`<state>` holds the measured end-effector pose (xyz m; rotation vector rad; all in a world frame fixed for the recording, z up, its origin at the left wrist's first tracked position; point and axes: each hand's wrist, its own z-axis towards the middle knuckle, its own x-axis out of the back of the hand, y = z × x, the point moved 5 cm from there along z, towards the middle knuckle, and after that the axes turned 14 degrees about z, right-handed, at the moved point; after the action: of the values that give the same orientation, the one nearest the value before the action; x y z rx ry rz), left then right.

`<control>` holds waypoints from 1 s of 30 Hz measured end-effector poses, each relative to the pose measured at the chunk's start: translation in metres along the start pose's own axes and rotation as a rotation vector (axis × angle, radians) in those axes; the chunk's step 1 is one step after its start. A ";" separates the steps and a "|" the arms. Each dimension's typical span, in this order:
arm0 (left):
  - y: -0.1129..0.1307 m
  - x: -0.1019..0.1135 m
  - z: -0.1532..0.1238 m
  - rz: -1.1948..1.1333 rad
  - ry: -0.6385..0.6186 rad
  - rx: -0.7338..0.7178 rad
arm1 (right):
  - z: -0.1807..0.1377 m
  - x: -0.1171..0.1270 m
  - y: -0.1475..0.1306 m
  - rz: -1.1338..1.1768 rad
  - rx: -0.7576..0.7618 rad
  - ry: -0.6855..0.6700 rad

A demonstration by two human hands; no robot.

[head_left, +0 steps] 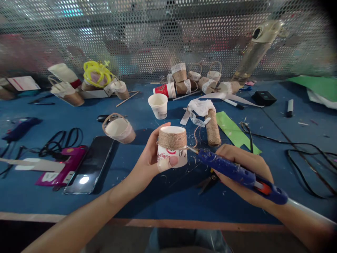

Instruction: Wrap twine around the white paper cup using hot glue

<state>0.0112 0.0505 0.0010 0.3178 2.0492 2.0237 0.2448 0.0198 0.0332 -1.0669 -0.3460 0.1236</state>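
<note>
A white paper cup (172, 154) with red print is gripped in my left hand (155, 154), thumb across its front. Brown twine (172, 139) is wound round the upper part of the cup. My right hand (244, 165) is closed around a blue hot glue gun (229, 167), with its nozzle touching or very close to the lower edge of the winding. A loose twine strand (195, 136) runs from near the nozzle toward a twine roll (212, 130) standing behind. Dark scissors (209, 182) lie partly hidden below my right hand.
Behind the cup stands a plain paper cup (158, 105); a twine-handled cup basket (119, 129) lies to the left. A phone (91, 165) and a purple device (63, 167) sit at left. White lace (201, 108), green paper (234, 130) and black cable (286, 140) lie at right. Perforated metal mesh (147, 45) bounds the back.
</note>
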 end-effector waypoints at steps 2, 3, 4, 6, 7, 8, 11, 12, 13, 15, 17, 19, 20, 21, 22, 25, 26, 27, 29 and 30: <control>0.001 0.000 0.000 0.028 -0.005 -0.018 | -0.002 0.000 0.003 -0.046 -0.038 -0.007; 0.001 0.000 0.000 0.039 -0.007 -0.024 | -0.003 0.000 0.004 -0.071 -0.052 -0.016; 0.000 0.000 0.000 0.048 -0.006 -0.026 | -0.003 0.000 0.004 -0.090 -0.059 -0.030; 0.000 0.001 0.000 0.057 0.000 -0.031 | -0.004 0.000 0.004 -0.106 -0.055 -0.054; 0.001 0.000 0.000 0.062 0.003 -0.032 | -0.004 -0.001 0.004 -0.107 -0.050 -0.058; 0.001 0.000 0.000 0.068 0.009 -0.032 | -0.004 -0.001 0.004 -0.109 -0.044 -0.056; 0.003 -0.002 0.000 0.095 0.025 -0.032 | -0.004 -0.003 0.003 -0.132 -0.027 -0.060; 0.004 -0.002 0.000 0.106 0.034 -0.030 | -0.004 -0.003 0.003 -0.143 -0.020 -0.065; 0.005 -0.002 0.000 0.115 0.041 -0.029 | -0.004 -0.003 0.003 -0.152 -0.017 -0.067; 0.005 -0.002 0.000 0.126 0.046 -0.025 | -0.004 -0.003 0.003 -0.168 -0.029 -0.062; 0.006 -0.001 0.000 0.126 0.039 -0.029 | -0.005 -0.001 0.004 -0.187 -0.057 -0.052; 0.006 -0.001 0.000 0.126 0.033 -0.037 | -0.005 0.000 0.005 -0.204 -0.080 -0.050; 0.006 -0.001 0.000 0.128 0.034 -0.042 | -0.004 0.000 0.005 -0.209 -0.081 -0.051; 0.006 0.000 0.000 0.136 0.039 -0.043 | -0.004 -0.001 0.004 -0.211 -0.075 -0.056; 0.005 0.000 0.000 0.149 0.043 -0.040 | -0.004 -0.002 0.003 -0.209 -0.063 -0.062; 0.005 0.000 -0.001 0.184 0.052 -0.031 | -0.003 -0.004 0.000 -0.201 -0.023 -0.085; 0.005 0.000 -0.001 0.194 0.054 -0.028 | -0.002 -0.005 0.000 -0.202 -0.018 -0.089; 0.005 0.000 -0.001 0.201 0.053 -0.031 | -0.002 -0.005 0.000 -0.208 -0.017 -0.090; 0.006 0.000 -0.001 0.205 0.048 -0.042 | -0.003 -0.004 0.001 -0.227 -0.020 -0.079; 0.005 0.001 -0.002 0.201 0.045 -0.047 | -0.003 -0.003 0.001 -0.238 -0.023 -0.070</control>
<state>0.0096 0.0495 0.0065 0.4920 2.0653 2.2102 0.2430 0.0174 0.0301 -1.0374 -0.5360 -0.0562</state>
